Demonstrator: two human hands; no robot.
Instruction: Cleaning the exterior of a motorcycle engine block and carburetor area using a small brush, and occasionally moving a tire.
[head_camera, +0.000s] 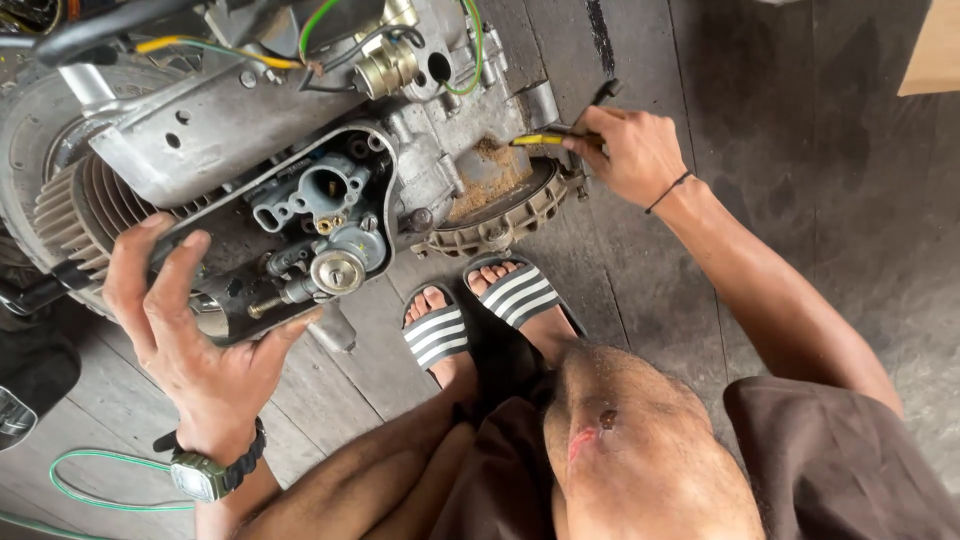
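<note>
- On the plank floor (760, 150), the engine (260, 130) lies on its side and fills the upper left of the view; it looks heavy, and if it rocks while being worked on it could roll toward the sandalled feet (480, 310) just below its lower edge.
- At the engine's near left, the left hand (195, 330) spreads wide and presses flat on the black housing rim (240, 300); nothing is gripped, so a slip on an oily surface could drag the fingers across the cooling fins (85, 205) beside them.
- At the engine's right end, the right hand (630, 150) closes around a yellow-handled tool (545, 138), its tip on the brown grit (490, 175) caked on the casing; a hard push could skid the tip off or flick grit up toward the face.
- In the engine's middle, the open carburettor (325, 215) could probably catch loosened dirt, though its openings are hard to judge.
- At its top, the loose green wire (470, 50) could snag.
</note>
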